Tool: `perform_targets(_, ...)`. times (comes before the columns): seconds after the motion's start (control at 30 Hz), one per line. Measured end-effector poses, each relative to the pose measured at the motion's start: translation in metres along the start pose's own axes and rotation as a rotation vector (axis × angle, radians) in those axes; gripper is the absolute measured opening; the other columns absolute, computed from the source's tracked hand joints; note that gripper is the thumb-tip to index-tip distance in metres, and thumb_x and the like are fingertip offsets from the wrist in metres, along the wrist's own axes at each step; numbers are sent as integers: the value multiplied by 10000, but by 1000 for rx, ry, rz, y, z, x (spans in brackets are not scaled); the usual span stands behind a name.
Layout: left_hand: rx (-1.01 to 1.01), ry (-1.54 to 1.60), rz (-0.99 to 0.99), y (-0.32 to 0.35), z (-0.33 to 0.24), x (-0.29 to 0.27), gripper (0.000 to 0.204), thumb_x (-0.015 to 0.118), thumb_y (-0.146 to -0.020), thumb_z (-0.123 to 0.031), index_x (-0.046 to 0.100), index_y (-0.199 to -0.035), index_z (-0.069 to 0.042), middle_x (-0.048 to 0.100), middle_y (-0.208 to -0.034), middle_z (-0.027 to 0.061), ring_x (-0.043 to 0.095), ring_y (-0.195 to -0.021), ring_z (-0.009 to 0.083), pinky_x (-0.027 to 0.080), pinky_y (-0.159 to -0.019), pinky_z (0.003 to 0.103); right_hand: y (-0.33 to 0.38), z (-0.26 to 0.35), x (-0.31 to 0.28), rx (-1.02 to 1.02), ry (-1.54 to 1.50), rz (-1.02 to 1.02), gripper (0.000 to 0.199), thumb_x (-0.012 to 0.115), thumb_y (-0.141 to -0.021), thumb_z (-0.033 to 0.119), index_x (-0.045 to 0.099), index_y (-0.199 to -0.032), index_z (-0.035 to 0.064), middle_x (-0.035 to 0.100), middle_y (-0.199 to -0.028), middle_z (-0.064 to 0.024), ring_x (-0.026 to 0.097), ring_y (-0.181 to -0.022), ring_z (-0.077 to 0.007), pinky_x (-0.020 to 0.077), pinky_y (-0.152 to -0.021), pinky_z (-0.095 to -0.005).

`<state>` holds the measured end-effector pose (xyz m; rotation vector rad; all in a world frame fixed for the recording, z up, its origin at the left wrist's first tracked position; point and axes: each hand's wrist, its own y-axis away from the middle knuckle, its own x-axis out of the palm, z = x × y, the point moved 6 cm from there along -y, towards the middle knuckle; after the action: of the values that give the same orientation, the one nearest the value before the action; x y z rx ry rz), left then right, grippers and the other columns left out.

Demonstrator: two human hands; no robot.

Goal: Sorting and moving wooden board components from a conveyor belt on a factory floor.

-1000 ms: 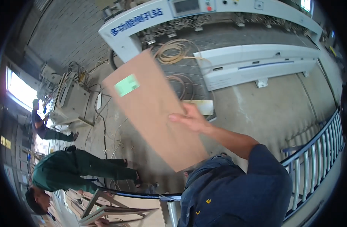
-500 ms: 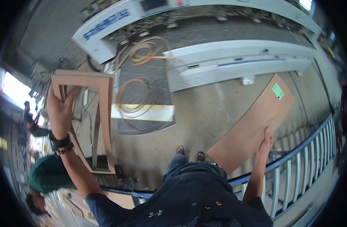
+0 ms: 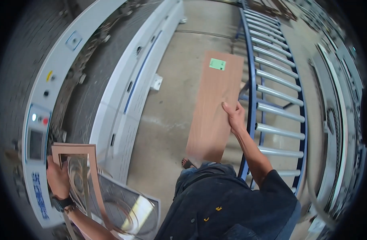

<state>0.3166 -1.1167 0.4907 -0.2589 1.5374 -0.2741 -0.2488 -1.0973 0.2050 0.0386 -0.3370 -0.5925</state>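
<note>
At the lower left, my left hand (image 3: 58, 179) is closed on the side of a brown wooden frame (image 3: 75, 149). The frame is a tall rectangle with a large opening, and more than one layer shows along its edge. My right hand (image 3: 236, 117) grips the right edge of a flat brown wood panel (image 3: 209, 108), thumb on the upper face. A small green label (image 3: 217, 64) sits near the panel's far end. The panel's near end reaches close to my waist, above my feet.
A blue-framed roller conveyor (image 3: 277, 106) runs along my right side. To the left stands a long white and grey machine (image 3: 123, 92) with a control screen (image 3: 35, 142). Coiled strips and a grey mat (image 3: 147, 204) lie by its lower end. Another machine (image 3: 331, 116) stands at far right.
My view has turned to the right, bringing the roller conveyor fully into sight. Both hands still hold the frame and the panel. The person at the left is out of view.
</note>
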Motion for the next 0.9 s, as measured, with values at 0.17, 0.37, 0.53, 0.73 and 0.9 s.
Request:
perform_targets(0.17, 113, 20, 66, -115, -41, 41, 385, 722, -730, -134, 459, -961, 26, 570, -772, 265, 545, -773, 470, 438, -613, 463, -49, 26, 4, -160, 346, -165, 385, 717, -772, 195, 582, -1049, -37, 654, -937, -115, 609, -828, -154, 491, -751, -290)
perform_targets(0.37, 77, 523, 364, -303, -148, 91, 347, 693, -792, -196, 462, -947, 10, 555, -645, 78, 501, -411, 137, 390, -352, 280, -125, 30, -9, -201, 528, -222, 320, 685, -791, 139, 586, -1039, -37, 660, -942, -84, 600, -838, -134, 482, -769, -276)
perform_targets(0.53, 157, 859, 445, -471, -251, 172, 288, 657, -838, -247, 497, -870, -10, 470, -537, 2, 443, -374, 96, 373, -336, 252, -224, 2, -33, -167, 653, -229, 297, 661, -795, 136, 587, -1020, -43, 666, -922, -105, 600, -846, -148, 483, -768, -300)
perform_targets(0.73, -157, 1428, 580, -617, -384, 331, 189, 690, -782, -146, 510, -792, -89, 397, -538, -40, 409, -436, 103, 406, -470, 274, -375, -19, -52, 45, 1027, -320, 324, 709, -743, 205, 595, -938, -27, 637, -804, -186, 626, -737, -241, 480, -674, -343)
perform_targets(0.9, 11, 1777, 615, -712, -513, 461, 143, 660, -745, -25, 528, -779, -65, 461, -619, -10, 464, -553, 103, 399, -570, 251, -518, -82, -89, 235, 1277, -196, 415, 703, -711, 375, 573, -908, 34, 631, -833, -225, 588, -800, -427, 479, -670, -464)
